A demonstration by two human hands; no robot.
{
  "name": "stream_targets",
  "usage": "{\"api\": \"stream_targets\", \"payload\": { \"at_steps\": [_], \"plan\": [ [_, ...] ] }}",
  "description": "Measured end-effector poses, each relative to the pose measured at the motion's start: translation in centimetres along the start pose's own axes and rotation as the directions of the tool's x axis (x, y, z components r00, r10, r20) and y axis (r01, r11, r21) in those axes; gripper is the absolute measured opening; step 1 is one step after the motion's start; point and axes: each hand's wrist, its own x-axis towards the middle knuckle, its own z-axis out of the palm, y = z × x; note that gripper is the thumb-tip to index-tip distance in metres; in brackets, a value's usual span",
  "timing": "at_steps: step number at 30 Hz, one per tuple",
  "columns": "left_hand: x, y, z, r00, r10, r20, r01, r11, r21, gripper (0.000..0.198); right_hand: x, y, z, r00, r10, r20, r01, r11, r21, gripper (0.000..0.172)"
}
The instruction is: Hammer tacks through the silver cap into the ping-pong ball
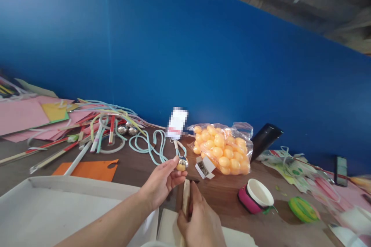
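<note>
Between the thumb and fingers of my left hand point(162, 181) is a shiny metal ball point(182, 163), held up above the table. My right hand point(203, 222) is closed around a flat piece of pale wood point(186, 197), which stands on edge just below the ball. A dark strip beside the wood is partly hidden by my fingers. Close by on the table sits a small open cardboard box point(205, 167) of tiny metal pieces. More shiny metal balls point(127, 129) lie at the back left, among cords and sticks.
A clear bag of orange balls point(223, 148) lies behind the small box. To the right are a white cup with a magenta band point(256, 196) and a roll of green tape point(303, 209). A white tray point(78, 183) fills the front left. Behind everything rises a blue partition point(179, 54).
</note>
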Motion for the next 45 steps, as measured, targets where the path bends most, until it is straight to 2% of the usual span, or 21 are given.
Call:
{"api": "stream_targets", "payload": {
  "at_steps": [2, 4, 7, 9, 13, 16, 22, 28, 32, 36, 40, 45],
  "plan": [
    [0.0, -0.2, -0.1, 1.0, 0.015, 0.012, -0.015, 0.999, -0.029, 0.019, 0.3, 0.4, -0.3, 0.997, 0.073, 0.037, -0.078, 0.987, 0.139, 0.049],
    [0.0, -0.2, -0.2, 1.0, 0.027, 0.012, -0.026, 0.998, -0.053, 0.018, 0.7, 0.8, -0.7, 0.982, 0.14, 0.13, -0.172, 0.943, 0.284, 0.035],
    [0.1, 0.0, -0.3, 0.999, 0.041, 0.004, -0.04, 0.997, -0.065, 0.018, 1.0, 0.9, -1.0, 0.969, 0.164, 0.183, -0.224, 0.892, 0.392, 0.024],
    [0.2, 0.0, -0.4, 0.999, 0.049, 0.0, -0.049, 0.997, -0.06, 0.019, 0.9, 0.7, -1.0, 0.981, 0.151, 0.118, -0.19, 0.845, 0.5, 0.028],
    [0.4, -0.2, -0.6, 0.998, 0.063, -0.019, -0.064, 0.997, -0.048, 0.02, 0.3, 0.2, -0.7, 0.991, 0.116, -0.067, -0.035, 0.707, 0.706, 0.047],
    [0.5, -0.4, -0.6, 0.996, 0.079, -0.029, -0.08, 0.996, -0.049, 0.019, -0.3, 0.3, -0.7, 0.988, 0.1, -0.114, 0.008, 0.714, 0.701, 0.054],
    [0.5, -0.5, -0.5, 0.996, 0.092, -0.002, -0.092, 0.996, -0.011, 0.025, -0.5, 0.4, -0.9, 0.994, 0.079, -0.076, -0.024, 0.835, 0.55, 0.055],
    [0.2, -0.3, -0.2, 0.994, 0.109, 0.026, -0.11, 0.994, 0.021, 0.029, -0.2, 0.4, -0.8, 0.982, 0.01, -0.187, 0.09, 0.849, 0.52, 0.05],
    [0.1, -0.3, -0.1, 0.992, 0.125, 0.002, -0.125, 0.991, 0.05, 0.03, -0.2, 0.6, -0.6, 0.98, -0.069, -0.184, 0.156, 0.842, 0.516, 0.046],
    [0.1, -0.5, -0.2, 0.988, 0.154, 0.015, -0.155, 0.986, 0.063, 0.027, -0.2, 0.8, -0.4, 0.978, -0.04, -0.204, 0.142, 0.844, 0.517, 0.047],
    [0.2, -0.6, -0.2, 0.984, 0.178, 0.007, -0.178, 0.981, 0.072, 0.026, -0.2, 0.7, -0.4, 0.986, -0.046, -0.161, 0.124, 0.847, 0.517, 0.044],
    [0.2, -0.6, -0.2, 0.983, 0.183, 0.002, -0.182, 0.979, 0.095, 0.027, -0.3, 0.4, -0.7, 0.984, 0.056, -0.172, 0.042, 0.853, 0.52, 0.052]
  ]
}}
